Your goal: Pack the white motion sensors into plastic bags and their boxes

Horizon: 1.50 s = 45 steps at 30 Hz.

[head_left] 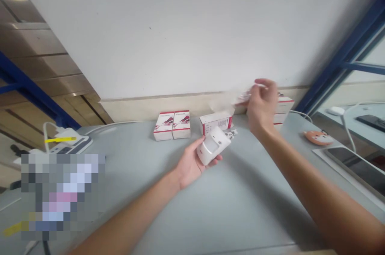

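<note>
My left hand (pixel 192 162) is closed around a white motion sensor (pixel 213 146), its lens window facing up. Behind the sensor stands an open white and red box (pixel 215 122) with a raised flap. A small printed piece (pixel 233 133) lies beside the box, partly covered by the sensor. My right hand (pixel 262 104) is raised to the right of the open box, fingers pinched on a clear plastic bag (pixel 233 98). The bag is smeared by motion, so its shape and any contents are unclear.
Two white and red boxes (pixel 172 125) stand at the back, left of the open one. More stacked boxes (pixel 282 110) are behind my right hand. A power strip (pixel 70 142) with cables lies left; an orange animal-face object (pixel 318 137) lies right. A white wall (pixel 186 38) rises behind.
</note>
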### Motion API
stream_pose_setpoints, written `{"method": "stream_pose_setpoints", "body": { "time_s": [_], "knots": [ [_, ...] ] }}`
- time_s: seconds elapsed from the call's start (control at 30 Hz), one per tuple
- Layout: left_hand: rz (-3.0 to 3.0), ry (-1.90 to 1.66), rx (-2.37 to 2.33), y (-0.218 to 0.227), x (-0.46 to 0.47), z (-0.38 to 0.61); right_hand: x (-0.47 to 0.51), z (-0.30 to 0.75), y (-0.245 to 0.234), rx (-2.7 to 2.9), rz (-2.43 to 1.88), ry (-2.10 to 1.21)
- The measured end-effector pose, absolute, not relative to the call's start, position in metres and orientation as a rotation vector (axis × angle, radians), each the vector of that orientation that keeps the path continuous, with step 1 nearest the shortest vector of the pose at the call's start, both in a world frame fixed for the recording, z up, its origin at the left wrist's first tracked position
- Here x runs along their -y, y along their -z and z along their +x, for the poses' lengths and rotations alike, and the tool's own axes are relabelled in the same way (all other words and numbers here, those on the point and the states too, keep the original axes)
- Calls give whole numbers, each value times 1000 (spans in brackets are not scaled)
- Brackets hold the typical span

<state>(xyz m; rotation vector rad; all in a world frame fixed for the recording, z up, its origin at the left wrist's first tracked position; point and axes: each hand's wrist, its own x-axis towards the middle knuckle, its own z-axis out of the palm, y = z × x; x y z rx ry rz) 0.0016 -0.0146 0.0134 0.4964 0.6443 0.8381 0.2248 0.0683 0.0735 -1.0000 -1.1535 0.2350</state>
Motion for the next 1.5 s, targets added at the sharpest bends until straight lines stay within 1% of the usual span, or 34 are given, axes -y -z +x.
{"method": "stream_pose_setpoints", "body": {
  "time_s": [0.07,0.13,0.23,0.3,0.43,0.47,0.5,0.63,0.77,0.83,0.9,1.0,1.1,1.27,1.5],
  "knots": [
    [474,-855,-623,-14,15,1,-93,216,-75,954,-1076,-436],
    [459,-871,-609,-16,16,1,-108,207,-75,1026,-1231,-511],
    [451,-918,-593,-18,16,0,-113,200,-74,1291,-1446,-409],
    [425,-944,-570,-19,15,-1,-106,203,-72,1368,-1486,-334],
    [376,-970,-533,-21,14,-3,-72,211,-63,1485,-1308,-144],
    [376,-981,-535,-21,13,-3,-61,212,-58,1516,-1236,-152],
    [382,-988,-539,-22,13,-2,-49,212,-53,1550,-1203,-224],
    [408,-942,-557,-22,14,-1,-11,207,-35,1541,-1253,-719],
    [421,-901,-556,-20,15,-1,3,198,-34,1277,-1165,-1316],
    [440,-892,-554,-20,16,-1,5,197,-37,1170,-1103,-1490],
    [480,-904,-565,-20,19,1,6,197,-39,1183,-1089,-1562],
    [572,-926,-571,-21,24,3,7,199,-37,1235,-1105,-1598],
    [636,-902,-546,-20,26,4,8,197,-33,1163,-1140,-1609],
    [661,-883,-576,-19,24,-1,8,192,-30,1115,-1221,-1414],
    [628,-777,-522,-19,27,-1,-5,213,-40,894,-1125,-1278]
  ]
}}
